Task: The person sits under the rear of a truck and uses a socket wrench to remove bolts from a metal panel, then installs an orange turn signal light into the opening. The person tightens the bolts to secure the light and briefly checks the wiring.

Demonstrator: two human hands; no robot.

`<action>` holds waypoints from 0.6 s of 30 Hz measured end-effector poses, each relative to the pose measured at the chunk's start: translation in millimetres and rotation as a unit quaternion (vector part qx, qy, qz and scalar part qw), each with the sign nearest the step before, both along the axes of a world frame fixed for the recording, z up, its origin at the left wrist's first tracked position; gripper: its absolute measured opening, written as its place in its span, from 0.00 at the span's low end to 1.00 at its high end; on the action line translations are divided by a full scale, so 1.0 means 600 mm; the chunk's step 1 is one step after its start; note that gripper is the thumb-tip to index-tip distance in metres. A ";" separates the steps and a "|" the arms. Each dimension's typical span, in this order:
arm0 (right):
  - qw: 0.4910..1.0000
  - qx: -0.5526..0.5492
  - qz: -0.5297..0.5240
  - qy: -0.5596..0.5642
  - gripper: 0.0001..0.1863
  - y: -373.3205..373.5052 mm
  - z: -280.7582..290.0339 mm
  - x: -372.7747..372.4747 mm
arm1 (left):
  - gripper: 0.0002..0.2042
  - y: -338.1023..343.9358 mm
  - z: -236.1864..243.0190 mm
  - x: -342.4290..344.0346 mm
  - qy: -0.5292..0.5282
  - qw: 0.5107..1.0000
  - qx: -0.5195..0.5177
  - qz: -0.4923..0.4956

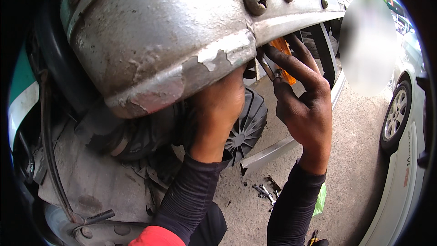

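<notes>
A worn, silvery metal body panel (159,32) with peeling paint and screw heads fills the upper view. My left hand (221,98) reaches up behind its lower edge, and its fingers are hidden there. Beyond it, to the right, my right hand (307,98) is raised to the panel's underside. Its thumb and index finger close round a slim metal tool (267,69) whose kind I cannot make out, while other fingers stretch upward. An orange, see-through plastic piece (287,74) shows just behind those fingers; whether they touch it is unclear.
A black ribbed round cover (246,130) sits below the panel, beside a metal bar (271,154). Spanners (268,193), a green plastic bag (320,200) and yellow-handled pliers (314,237) lie on the ground. A pale car (405,155) stands at the right. A black hose (50,155) runs down the left.
</notes>
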State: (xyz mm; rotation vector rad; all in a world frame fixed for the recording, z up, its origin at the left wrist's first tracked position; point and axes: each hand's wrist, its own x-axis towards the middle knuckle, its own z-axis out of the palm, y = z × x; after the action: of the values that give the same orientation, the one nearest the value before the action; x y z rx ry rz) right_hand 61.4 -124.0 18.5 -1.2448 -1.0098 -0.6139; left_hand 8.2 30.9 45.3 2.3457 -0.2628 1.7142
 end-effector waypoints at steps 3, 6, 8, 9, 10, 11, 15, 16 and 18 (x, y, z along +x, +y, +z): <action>1.000 0.006 -0.012 -0.009 0.30 0.003 -0.004 0.004 | 0.07 -0.018 0.007 -0.008 0.047 0.988 -0.124 -0.078; 0.999 0.012 -0.033 -0.027 0.31 0.007 -0.004 0.009 | 0.07 -0.015 0.009 -0.007 0.035 0.997 -0.055 -0.039; 0.999 0.002 -0.043 -0.031 0.31 0.008 -0.004 0.010 | 0.09 -0.005 0.006 -0.011 -0.001 0.999 0.050 -0.011; 0.999 0.000 -0.044 -0.027 0.31 0.008 -0.004 0.009 | 0.10 -0.008 0.008 -0.013 0.001 0.998 0.053 -0.031; 0.999 -0.002 -0.045 -0.023 0.32 0.007 -0.003 0.005 | 0.12 -0.022 0.003 -0.022 0.039 0.991 -0.044 -0.118; 0.999 -0.005 -0.047 -0.018 0.32 0.006 -0.003 0.004 | 0.14 -0.027 0.009 -0.027 0.069 0.980 -0.073 -0.171; 0.998 -0.009 -0.061 -0.022 0.31 -0.002 -0.003 0.007 | 0.19 -0.058 0.019 -0.031 0.143 0.895 -0.236 -0.350; 0.998 -0.010 -0.058 -0.017 0.31 -0.004 -0.002 0.007 | 0.19 -0.047 0.005 -0.022 0.096 0.979 -0.047 -0.171; 0.997 -0.031 -0.072 0.006 0.30 -0.019 0.002 0.009 | 0.17 -0.055 -0.006 -0.008 0.115 0.959 -0.174 -0.192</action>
State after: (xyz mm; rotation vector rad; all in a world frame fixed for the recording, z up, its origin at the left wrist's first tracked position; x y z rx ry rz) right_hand 66.7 -135.1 19.4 -1.3837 -0.9408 -0.6908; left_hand 3.3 -2.1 41.5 2.0448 -0.3206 1.1850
